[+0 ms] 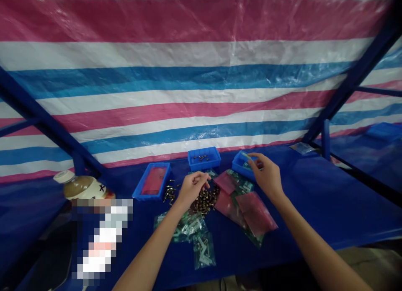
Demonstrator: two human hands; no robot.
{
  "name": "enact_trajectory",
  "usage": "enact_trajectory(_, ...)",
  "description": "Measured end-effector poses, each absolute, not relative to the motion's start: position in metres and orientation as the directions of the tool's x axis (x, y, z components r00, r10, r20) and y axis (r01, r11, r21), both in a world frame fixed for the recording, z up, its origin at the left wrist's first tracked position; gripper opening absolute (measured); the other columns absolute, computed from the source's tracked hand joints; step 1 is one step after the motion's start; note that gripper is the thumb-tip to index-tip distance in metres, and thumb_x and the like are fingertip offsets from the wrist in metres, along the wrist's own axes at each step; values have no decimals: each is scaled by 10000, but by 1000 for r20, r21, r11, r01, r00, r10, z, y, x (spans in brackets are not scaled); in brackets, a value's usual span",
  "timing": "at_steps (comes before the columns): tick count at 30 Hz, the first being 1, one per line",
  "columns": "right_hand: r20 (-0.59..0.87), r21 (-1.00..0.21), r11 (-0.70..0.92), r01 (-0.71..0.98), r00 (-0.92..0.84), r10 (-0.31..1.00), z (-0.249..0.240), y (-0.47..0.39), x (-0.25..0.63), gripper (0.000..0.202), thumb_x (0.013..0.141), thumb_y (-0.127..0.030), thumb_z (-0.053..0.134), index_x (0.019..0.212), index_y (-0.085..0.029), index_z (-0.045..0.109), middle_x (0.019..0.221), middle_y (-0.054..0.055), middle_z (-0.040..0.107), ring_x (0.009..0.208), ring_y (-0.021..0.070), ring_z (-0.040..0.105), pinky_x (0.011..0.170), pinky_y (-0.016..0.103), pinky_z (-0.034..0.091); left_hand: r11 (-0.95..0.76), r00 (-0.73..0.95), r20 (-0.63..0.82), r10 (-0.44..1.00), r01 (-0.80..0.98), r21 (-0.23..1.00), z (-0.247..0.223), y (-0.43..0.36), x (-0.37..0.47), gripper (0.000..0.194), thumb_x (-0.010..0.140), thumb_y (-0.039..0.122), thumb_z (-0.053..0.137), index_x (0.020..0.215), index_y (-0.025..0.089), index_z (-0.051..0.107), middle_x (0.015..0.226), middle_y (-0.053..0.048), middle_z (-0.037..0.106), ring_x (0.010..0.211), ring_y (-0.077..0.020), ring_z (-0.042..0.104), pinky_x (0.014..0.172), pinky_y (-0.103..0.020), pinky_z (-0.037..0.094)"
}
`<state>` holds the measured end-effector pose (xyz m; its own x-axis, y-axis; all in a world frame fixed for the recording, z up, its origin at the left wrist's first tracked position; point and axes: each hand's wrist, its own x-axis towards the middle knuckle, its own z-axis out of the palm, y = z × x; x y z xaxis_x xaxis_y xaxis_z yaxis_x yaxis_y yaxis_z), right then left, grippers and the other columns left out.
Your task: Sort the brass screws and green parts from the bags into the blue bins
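Note:
My left hand (193, 188) is over the left edge of a pile of small brass-coloured metal parts (205, 202), its fingers curled together; what they hold, if anything, is too small to name. My right hand (266, 172) is at the right blue tray (240, 169), thumb and fingers pinched on a small pale greenish item (245, 156) that I cannot make out. Pink plastic bags (257, 213) and clear bags with green marks lie between and below the hands. More clear bags (188, 227) with small parts inside lie beside my left forearm.
A blue tray (152, 181) with a pink bag stands at the left, another (204, 158) with a few metal parts at the back. Loose parts (170, 192) lie between them. A bottle (83, 188) is at far left. Blue frame bars (354, 73) and a striped sheet (194, 79) stand behind.

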<state>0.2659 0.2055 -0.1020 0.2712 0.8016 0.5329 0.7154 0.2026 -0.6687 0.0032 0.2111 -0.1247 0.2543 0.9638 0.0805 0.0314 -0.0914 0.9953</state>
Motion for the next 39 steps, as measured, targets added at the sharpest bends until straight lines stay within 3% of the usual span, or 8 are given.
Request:
enact_trajectory(6, 556, -559, 306, 771, 75, 827, -114, 199, 262, 242, 921, -324, 506, 1062, -203, 662, 811, 34, 649, 669, 163, 588, 650, 288, 452, -183, 174, 152, 973, 182, 966, -130, 216, -2, 370, 885, 488, 541, 837, 152, 688, 630, -25, 644, 551, -128, 547, 542, -226, 400)
enact_trajectory(13, 400, -32, 270, 962, -235, 886, -129, 186, 229, 180, 948, -257, 499, 1023, -196, 650, 1101, 127, 623, 994, 254, 576, 742, 320, 447, -282, 121, 255, 959, 418, 864, -129, 215, -2, 339, 900, 447, 514, 852, 170, 704, 599, -4, 640, 565, -143, 588, 581, -238, 406)
enact_trajectory(17, 373, 80, 265, 961, -276, 886, -139, 190, 227, 173, 946, -189, 472, 938, -160, 643, 930, 137, 656, 905, 269, 581, 754, 358, 427, -226, 116, 197, 973, 340, 913, -130, 215, -1, 357, 897, 462, 512, 851, 161, 697, 592, -2, 626, 510, -124, 543, 537, -228, 389)
enact_trajectory(20, 434, -76, 288, 955, -228, 872, -133, 191, 226, 221, 952, -164, 432, 861, -154, 634, 841, 124, 661, 852, 266, 597, 767, 373, 425, -217, 114, 189, 975, 332, 918, -130, 213, 0, 358, 892, 470, 522, 867, 161, 701, 597, -2, 623, 503, -119, 524, 520, -225, 370)
enact_trajectory(22, 489, -366, 294, 883, -86, 868, -125, 188, 221, 203, 960, -230, 449, 894, -164, 630, 836, 102, 668, 810, 241, 612, 748, 354, 441, -219, 132, 186, 974, 315, 924, -129, 211, 2, 367, 888, 482, 528, 892, 160, 704, 642, -12, 643, 525, -122, 528, 521, -227, 368)
enact_trajectory(26, 298, -889, 250, 384, 71, 952, -114, 180, 205, 260, 950, -413, 482, 955, -184, 604, 781, 51, 656, 662, 181, 603, 604, 293, 462, -188, 213, 141, 967, 219, 958, -126, 203, 11, 403, 864, 520, 565, 922, 143, 694, 698, -27, 659, 554, -126, 535, 531, -231, 379)
enact_trajectory(33, 148, -983, 155, 102, -76, 986, -113, 170, 187, 264, 895, -455, 565, 908, -193, 583, 773, 23, 643, 665, 148, 590, 581, 249, 451, -149, 296, 96, 950, 160, 976, -119, 196, 15, 412, 854, 527, 593, 682, 153, 589, 474, 28, 536, 454, -102, 478, 495, -221, 346)
enact_trajectory(39, 23, -1000, 25, 9, -167, 986, -109, 167, 190, 307, 893, -477, 545, 1013, -198, 589, 513, -36, 573, 420, 131, 511, 432, 243, 399, -55, 345, 23, 938, 85, 995, -117, 195, 16, 377, 851, 510, 597, 872, 137, 647, 519, -2, 623, 380, -103, 488, 416, -218, 366)
